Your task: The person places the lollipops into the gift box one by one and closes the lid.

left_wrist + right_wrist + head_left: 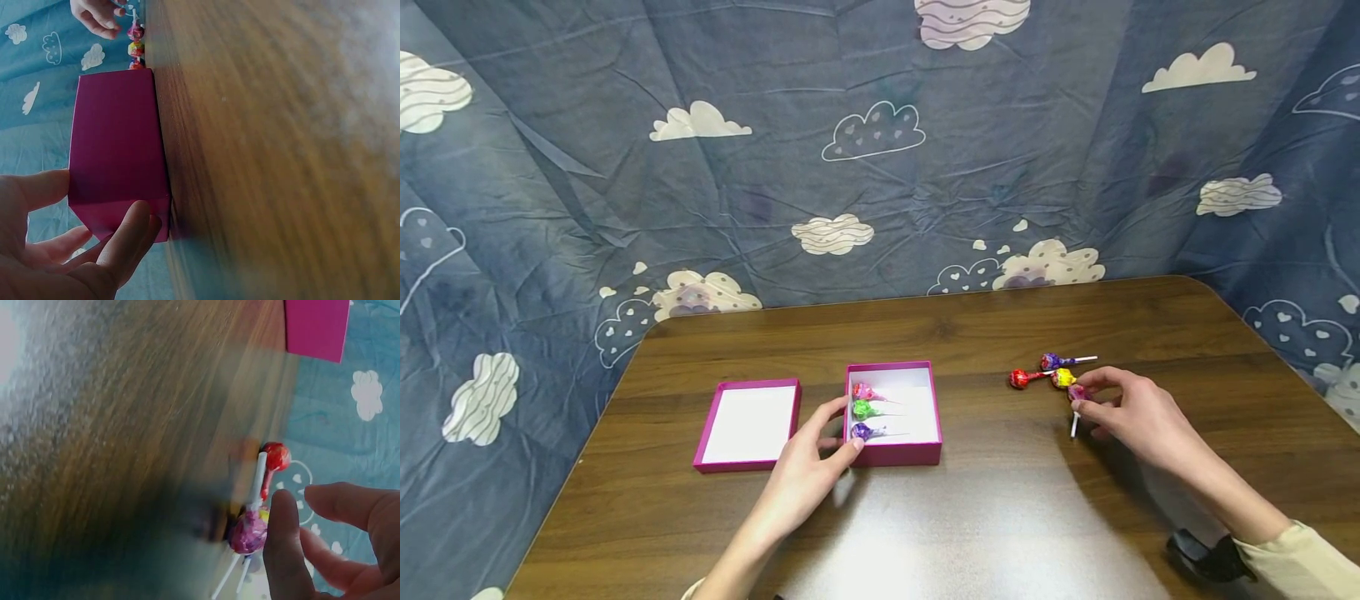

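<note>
One wood-grain table (955, 329) bearing lollipops (1018, 379) fronts wrinkled, cloud-printed blue fabric (760, 192).

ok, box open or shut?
Open: the lid lies left of the box, and three lollipops show inside.

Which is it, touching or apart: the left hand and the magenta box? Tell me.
Touching. The left wrist view shows it: the left hand has a fingertip lying against the magenta box, with no gap.
</note>
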